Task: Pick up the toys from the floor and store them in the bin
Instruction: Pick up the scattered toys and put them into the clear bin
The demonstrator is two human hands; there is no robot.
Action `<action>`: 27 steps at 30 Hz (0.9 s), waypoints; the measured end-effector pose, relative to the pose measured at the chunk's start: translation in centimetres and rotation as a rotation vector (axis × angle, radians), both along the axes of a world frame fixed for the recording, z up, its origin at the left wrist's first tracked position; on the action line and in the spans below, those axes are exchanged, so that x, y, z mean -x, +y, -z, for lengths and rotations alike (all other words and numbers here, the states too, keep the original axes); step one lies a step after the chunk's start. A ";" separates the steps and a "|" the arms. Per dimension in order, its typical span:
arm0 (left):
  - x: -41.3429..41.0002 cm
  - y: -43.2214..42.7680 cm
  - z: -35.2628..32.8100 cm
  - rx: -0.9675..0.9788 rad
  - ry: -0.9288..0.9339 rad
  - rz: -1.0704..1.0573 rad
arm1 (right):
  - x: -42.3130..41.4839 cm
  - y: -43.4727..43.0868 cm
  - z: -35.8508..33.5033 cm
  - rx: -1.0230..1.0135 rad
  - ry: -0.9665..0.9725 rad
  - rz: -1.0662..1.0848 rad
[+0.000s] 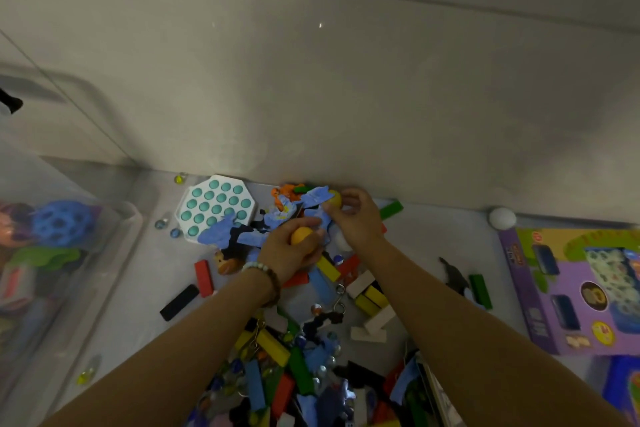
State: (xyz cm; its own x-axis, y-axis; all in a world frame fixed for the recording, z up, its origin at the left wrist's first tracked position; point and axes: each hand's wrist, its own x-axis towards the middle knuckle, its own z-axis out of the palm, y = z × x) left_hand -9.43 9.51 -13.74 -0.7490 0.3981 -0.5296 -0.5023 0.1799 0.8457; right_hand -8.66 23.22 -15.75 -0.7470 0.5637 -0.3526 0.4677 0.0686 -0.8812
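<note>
Head view, looking down at the floor (138,288) against a pale wall (346,80).

- Left hand (291,253): fingers curled round an orange ball (302,236), gripping it just above the pile of toys (294,367). Bead bracelets (258,268) on the wrist.
- Right hand (356,218): just beside the left, at its 1 o'clock. Fingers and thumb are curled onto a yellow ball (335,198) at the foot of the wall; the grip looks closed on it, ball partly hidden.
- Blue paper scraps (242,236) lie under and between both hands.
- Bin (114,218): clear plastic, at 9 o'clock from the hands, well apart. A blue holed ball (62,222) and other toys sit inside it.
- White bubble board (216,208) with teal domes lies flat at 10 o'clock from the left hand, near the wall.
- Red block (203,278) and black block (179,302) lie at 8 o'clock from the left hand.
- White ball (502,218) rests against the wall at 3 o'clock; a purple box (554,305) lies at 4 o'clock.
- Coloured blocks and marbles are heaped at 6 o'clock, between the forearms.
</note>
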 end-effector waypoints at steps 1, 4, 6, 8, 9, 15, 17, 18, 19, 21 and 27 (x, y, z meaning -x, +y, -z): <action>0.0 0.1 -0.1 0.024 0.034 0.028 | 0.1 0.0 0.0 0.007 -0.007 -0.009; 0.0 0.4 -0.3 0.122 0.163 0.099 | 0.3 0.1 -0.1 0.049 -0.004 -0.008; 0.0 0.7 -0.2 0.155 0.223 0.143 | 0.3 0.2 -0.3 0.085 -0.009 -0.025; 0.0 1.0 -0.2 0.173 0.240 0.162 | 0.2 0.2 -0.5 0.082 -0.024 -0.089; 0.0 1.1 -0.2 0.180 0.239 0.159 | 0.2 0.2 -0.5 0.077 -0.032 -0.103; 0.0 1.2 -0.1 0.167 0.227 0.159 | 0.1 0.9 -0.8 0.148 -0.059 -0.109; 0.0 1.2 0.0 0.154 0.197 0.140 | 0.1 1.1 -0.9 0.173 -0.069 -0.116; 0.0 1.2 0.0 0.150 0.181 0.132 | 0.2 1.2 -1.0 0.182 -0.081 -0.128; 0.0 1.2 0.1 0.147 0.160 0.129 | 0.4 1.2 -1.1 0.189 -0.094 -0.145; 0.2 1.1 0.2 0.137 0.107 0.132 | 0.6 1.0 -1.1 0.190 -0.107 -0.174; 0.4 0.1 0.2 0.128 0.074 0.145 | 1.7 0.2 -1.4 0.172 -0.110 -0.130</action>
